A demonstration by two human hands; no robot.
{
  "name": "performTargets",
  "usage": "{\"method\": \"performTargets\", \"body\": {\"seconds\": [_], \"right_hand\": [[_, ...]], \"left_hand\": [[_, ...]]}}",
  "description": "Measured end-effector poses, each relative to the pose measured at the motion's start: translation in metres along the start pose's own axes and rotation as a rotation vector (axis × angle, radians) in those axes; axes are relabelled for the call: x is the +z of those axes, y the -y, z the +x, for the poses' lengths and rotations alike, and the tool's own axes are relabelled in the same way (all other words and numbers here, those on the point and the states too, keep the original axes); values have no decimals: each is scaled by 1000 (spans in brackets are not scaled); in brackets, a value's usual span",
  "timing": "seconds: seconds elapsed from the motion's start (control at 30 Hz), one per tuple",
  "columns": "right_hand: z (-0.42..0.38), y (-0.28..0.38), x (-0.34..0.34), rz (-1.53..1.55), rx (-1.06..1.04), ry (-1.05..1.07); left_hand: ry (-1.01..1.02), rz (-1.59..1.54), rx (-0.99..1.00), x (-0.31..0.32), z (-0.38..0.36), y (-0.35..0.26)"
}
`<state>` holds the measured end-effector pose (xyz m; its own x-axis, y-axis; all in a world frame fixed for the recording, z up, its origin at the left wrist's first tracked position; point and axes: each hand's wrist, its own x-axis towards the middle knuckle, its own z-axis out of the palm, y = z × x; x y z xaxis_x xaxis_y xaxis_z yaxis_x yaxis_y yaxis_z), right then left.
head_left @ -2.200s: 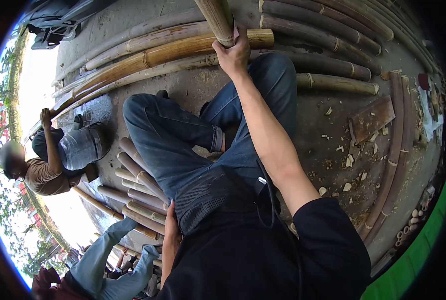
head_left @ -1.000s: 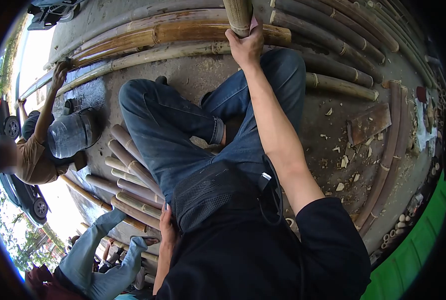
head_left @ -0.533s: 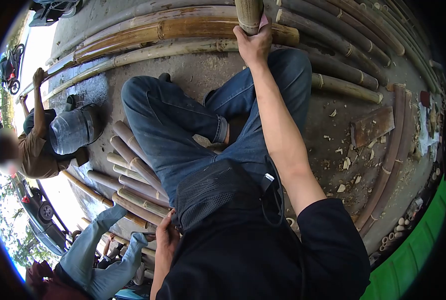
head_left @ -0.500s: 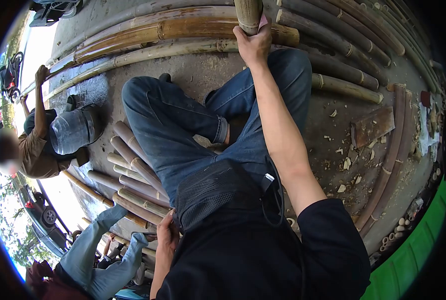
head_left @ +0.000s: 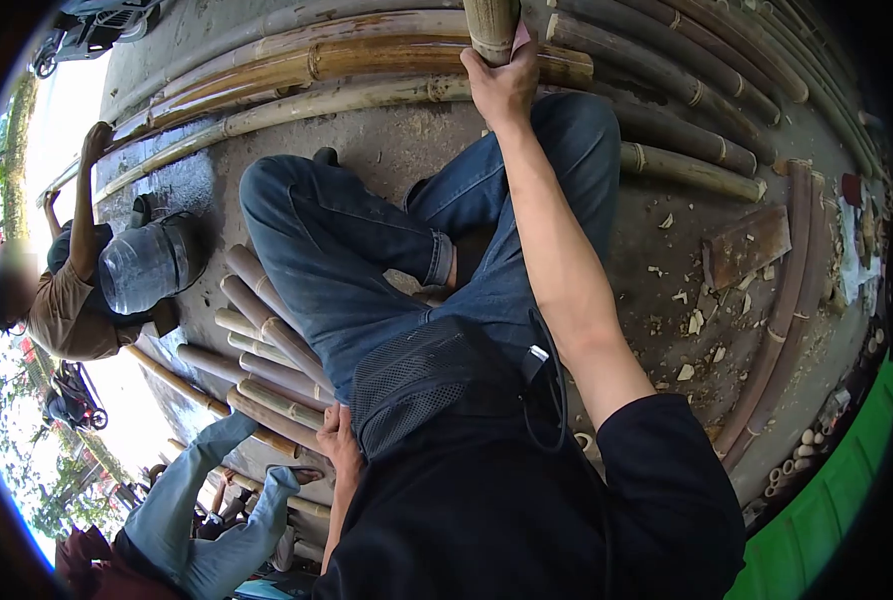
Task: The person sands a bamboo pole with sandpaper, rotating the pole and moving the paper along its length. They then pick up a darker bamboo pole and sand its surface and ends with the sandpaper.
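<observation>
My right hand (head_left: 507, 88) is closed around the lower part of a thick bamboo piece (head_left: 492, 28) at the top, with a bit of pink material (head_left: 521, 37) beside it. Past that hand, a wet brown bamboo pole (head_left: 366, 60) lies across the floor. My left hand (head_left: 339, 437) is at my left hip, by the black mesh bag (head_left: 413, 385), its fingers curled; what they hold, if anything, is hidden. Close to it are the ends of several cut bamboo pieces (head_left: 276, 408).
At the left a person (head_left: 71, 310) crouches behind a clear plastic container (head_left: 146, 262). Another person's legs (head_left: 181, 490) are at the lower left. More bamboo poles (head_left: 656, 65) lie at the upper right, with a flat brown block (head_left: 746, 248) and wood chips below them.
My left hand has shifted slightly upward and its fingers look more curled. My right hand keeps its hold on the bamboo. In the left background, the dark car is gone and a motorcycle shows.
</observation>
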<state>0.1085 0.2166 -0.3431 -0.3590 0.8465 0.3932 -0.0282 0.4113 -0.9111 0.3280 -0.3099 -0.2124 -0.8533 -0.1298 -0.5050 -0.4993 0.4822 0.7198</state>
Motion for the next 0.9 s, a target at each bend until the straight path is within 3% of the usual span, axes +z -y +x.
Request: {"method": "performTargets", "body": {"seconds": [0.07,0.2,0.43,0.5,0.63,0.7,0.73,0.8,0.87,0.9], "right_hand": [[1,-3,3,-11,-9,2],[0,-4,3,-14,-5,9],[-3,-1,0,42,13,26],[-2,-1,1,48,12,24],[-1,2,1,21,8,-3],[-1,3,0,6,19,-12],[0,4,-2,6,24,1],[-1,6,-1,10,33,13],[-1,3,0,6,11,-29],[-3,2,-1,3,16,-33]], "left_hand": [[92,-143,-209,-1,7,-3],[35,-114,-343,9,11,-17],[26,80,-230,10,7,-31],[144,441,25,3,9,-25],[133,655,102,-1,0,-24],[117,905,327,0,7,-13],[116,908,324,3,10,-10],[173,527,132,8,18,-5],[131,602,206,7,21,-7],[114,469,124,6,22,-7]]}}
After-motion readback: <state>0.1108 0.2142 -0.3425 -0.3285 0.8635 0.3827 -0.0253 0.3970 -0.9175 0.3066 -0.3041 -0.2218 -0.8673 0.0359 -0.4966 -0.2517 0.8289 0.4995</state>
